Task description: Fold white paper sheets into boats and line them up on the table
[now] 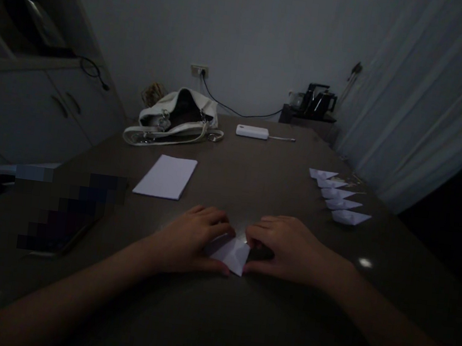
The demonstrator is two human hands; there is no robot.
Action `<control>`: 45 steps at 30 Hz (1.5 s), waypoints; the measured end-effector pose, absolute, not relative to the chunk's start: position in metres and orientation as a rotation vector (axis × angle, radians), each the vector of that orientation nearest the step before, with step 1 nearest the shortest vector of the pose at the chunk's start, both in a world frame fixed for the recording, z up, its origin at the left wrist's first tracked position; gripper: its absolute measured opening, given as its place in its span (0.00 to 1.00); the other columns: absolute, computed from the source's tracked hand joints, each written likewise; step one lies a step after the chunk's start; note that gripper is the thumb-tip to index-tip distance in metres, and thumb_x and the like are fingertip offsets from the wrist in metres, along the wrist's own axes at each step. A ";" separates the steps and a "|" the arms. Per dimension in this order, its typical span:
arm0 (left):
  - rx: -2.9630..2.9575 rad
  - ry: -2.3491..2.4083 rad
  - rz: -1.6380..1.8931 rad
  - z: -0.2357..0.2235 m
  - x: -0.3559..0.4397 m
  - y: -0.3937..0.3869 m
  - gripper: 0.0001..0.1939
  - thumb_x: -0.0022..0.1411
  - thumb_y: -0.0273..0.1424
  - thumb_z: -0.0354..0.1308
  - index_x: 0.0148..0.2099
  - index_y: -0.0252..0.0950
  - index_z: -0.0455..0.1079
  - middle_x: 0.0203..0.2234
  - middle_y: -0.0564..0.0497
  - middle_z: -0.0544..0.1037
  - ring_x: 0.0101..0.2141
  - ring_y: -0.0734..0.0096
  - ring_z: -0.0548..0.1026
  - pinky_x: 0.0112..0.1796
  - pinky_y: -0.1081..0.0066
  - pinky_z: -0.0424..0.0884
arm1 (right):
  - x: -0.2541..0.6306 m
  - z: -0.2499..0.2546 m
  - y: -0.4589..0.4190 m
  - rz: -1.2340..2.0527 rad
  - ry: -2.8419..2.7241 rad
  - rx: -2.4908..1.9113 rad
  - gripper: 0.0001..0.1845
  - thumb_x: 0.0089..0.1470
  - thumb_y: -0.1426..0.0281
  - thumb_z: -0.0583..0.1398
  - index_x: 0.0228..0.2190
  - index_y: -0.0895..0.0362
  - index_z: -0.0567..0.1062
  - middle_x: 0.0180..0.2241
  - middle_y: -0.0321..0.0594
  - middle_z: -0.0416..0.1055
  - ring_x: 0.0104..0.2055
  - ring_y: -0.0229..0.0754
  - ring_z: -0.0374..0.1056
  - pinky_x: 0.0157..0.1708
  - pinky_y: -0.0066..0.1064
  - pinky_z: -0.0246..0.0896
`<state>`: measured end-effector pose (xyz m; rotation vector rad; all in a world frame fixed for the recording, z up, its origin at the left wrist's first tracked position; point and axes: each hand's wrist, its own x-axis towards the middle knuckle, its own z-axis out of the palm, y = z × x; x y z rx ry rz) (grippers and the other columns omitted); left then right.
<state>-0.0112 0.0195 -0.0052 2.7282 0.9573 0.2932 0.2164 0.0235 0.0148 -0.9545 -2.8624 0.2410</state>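
Bare forearms (94, 286) are reaching over the near tabletop (216, 328), where the left fingers (220, 229) are pinching folded paper (232, 252) and the curled right fingers (260, 234) are touching its edge, seemingly mid-fold, any further crease calling for matched edges.

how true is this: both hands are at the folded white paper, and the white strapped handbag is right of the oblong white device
No, the white strapped handbag is left of the oblong white device, not right, as the head view shows; the rest holds.
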 end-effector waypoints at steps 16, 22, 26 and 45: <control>2.411 1.186 0.345 -0.001 -0.009 0.015 0.20 0.62 0.47 0.49 0.42 0.35 0.68 0.32 0.49 0.71 0.30 0.70 0.69 0.28 0.73 0.60 | 0.213 0.009 0.021 0.100 -2.699 -0.962 0.16 0.59 0.64 0.53 0.26 0.59 0.74 0.25 0.38 0.71 0.29 0.37 0.64 0.28 0.28 0.50; 2.298 1.212 0.405 -0.001 -0.012 0.020 0.21 0.59 0.48 0.53 0.42 0.34 0.69 0.27 0.51 0.72 0.27 0.71 0.68 0.26 0.74 0.59 | 0.214 0.002 0.024 0.238 -2.659 -0.983 0.11 0.58 0.67 0.54 0.35 0.57 0.76 0.31 0.39 0.74 0.34 0.38 0.67 0.32 0.28 0.56; 2.231 1.204 0.403 0.000 -0.013 0.022 0.21 0.59 0.48 0.53 0.41 0.34 0.69 0.26 0.52 0.71 0.26 0.73 0.68 0.25 0.76 0.58 | 0.214 0.000 0.025 0.290 -2.604 -0.977 0.12 0.58 0.66 0.55 0.38 0.57 0.75 0.33 0.39 0.74 0.35 0.39 0.68 0.34 0.28 0.58; 2.159 1.163 0.393 -0.005 -0.016 0.027 0.17 0.62 0.43 0.51 0.42 0.34 0.70 0.26 0.52 0.72 0.26 0.73 0.68 0.26 0.76 0.59 | 0.212 0.000 0.021 0.284 -2.667 -0.950 0.18 0.59 0.67 0.54 0.51 0.53 0.68 0.40 0.42 0.73 0.41 0.42 0.68 0.38 0.32 0.61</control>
